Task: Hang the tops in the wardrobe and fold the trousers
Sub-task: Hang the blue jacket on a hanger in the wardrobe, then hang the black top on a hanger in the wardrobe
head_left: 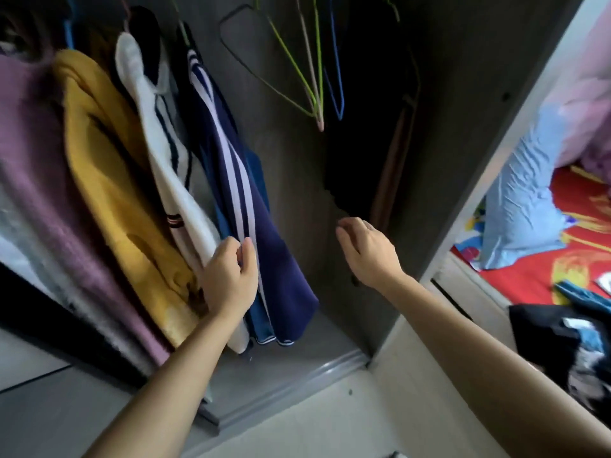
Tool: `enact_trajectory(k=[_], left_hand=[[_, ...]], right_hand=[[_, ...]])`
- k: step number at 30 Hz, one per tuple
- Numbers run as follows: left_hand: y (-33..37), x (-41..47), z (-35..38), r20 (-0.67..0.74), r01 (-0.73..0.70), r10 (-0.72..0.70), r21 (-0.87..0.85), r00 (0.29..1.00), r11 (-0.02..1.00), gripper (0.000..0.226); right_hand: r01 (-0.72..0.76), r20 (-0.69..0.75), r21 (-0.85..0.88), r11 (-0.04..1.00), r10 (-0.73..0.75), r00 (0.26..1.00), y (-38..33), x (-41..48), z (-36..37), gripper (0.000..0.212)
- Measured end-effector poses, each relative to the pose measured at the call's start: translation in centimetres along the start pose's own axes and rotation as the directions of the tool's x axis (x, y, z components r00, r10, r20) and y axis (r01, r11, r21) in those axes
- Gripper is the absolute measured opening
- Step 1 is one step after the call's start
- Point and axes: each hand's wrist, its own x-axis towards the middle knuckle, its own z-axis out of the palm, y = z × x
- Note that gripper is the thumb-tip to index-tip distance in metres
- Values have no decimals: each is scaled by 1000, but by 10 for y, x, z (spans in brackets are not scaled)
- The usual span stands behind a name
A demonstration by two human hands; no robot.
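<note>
Gripping the white top (172, 180) at centre frame, our left hand (228, 279) should sweep it leftward; our right hand (368, 251) hangs relaxed, empty.

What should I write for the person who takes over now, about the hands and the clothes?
Left hand: grips the white top beside the navy striped top.
Right hand: loosely curled, empty, under the black garment.
Done: several tops hang in the wardrobe.
To do: clothes pile at lower right; empty wire hangers are free. No folded trousers visible.
</note>
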Motion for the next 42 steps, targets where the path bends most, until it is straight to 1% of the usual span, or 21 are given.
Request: enact_trajectory(k=[2, 5, 8, 11, 15, 17, 20, 23, 25, 29, 32, 36, 40, 42], left_hand=[[23, -13, 13, 37, -78, 77, 12, 996, 997, 39], [67, -33, 42, 113, -165, 166, -19, 980, 986, 37], [127, -61, 80, 177, -257, 273, -109, 946, 960, 31], [195, -100, 130, 234, -318, 369, -228, 900, 920, 31], [304, -180, 195, 293, -350, 469, -377, 833, 858, 26], [362, -229, 223, 358, -341, 505, -431, 785, 835, 24], [446, -301, 257, 427, -357, 591, -510, 684, 782, 23], [510, -358, 276, 470, -399, 672, -557, 572, 729, 23], [536, -386, 284, 488, -430, 705, -564, 515, 705, 23], [565, -419, 304, 531, -475, 724, -546, 440, 690, 24], [578, -431, 326, 579, -480, 716, -535, 391, 695, 32], [596, -441, 370, 600, -489, 717, -535, 355, 689, 27], [629, -456, 432, 611, -454, 715, -559, 341, 694, 34], [644, -463, 467, 642, -454, 707, -556, 297, 696, 33]], right_hand=[[-53, -30, -25, 998, 53, 998, 25, -22, -13, 37], [-126, -55, -83, 989, 122, 991, 65, -58, -41, 38], [-200, -98, -123, 972, 188, 977, 114, -99, -85, 39], [-321, -194, -122, 939, 295, 936, 177, -153, -141, 36], [-478, -325, -108, 872, 423, 846, 268, -249, -221, 34], [-559, -375, -106, 823, 487, 789, 311, -303, -259, 31], [-671, -429, -112, 733, 573, 698, 369, -380, -313, 34], [-767, -474, -57, 639, 659, 584, 410, -440, -352, 33], [-800, -475, -26, 600, 696, 538, 429, -467, -366, 34], [-824, -481, 40, 565, 734, 479, 462, -502, -375, 33], [-841, -451, 64, 538, 767, 456, 486, -513, -371, 34], [-857, -398, 71, 511, 802, 445, 518, -516, -367, 35], [-879, -365, 14, 477, 821, 439, 573, -509, -383, 38], [-893, -355, -21, 449, 832, 427, 605, -504, -395, 39]])
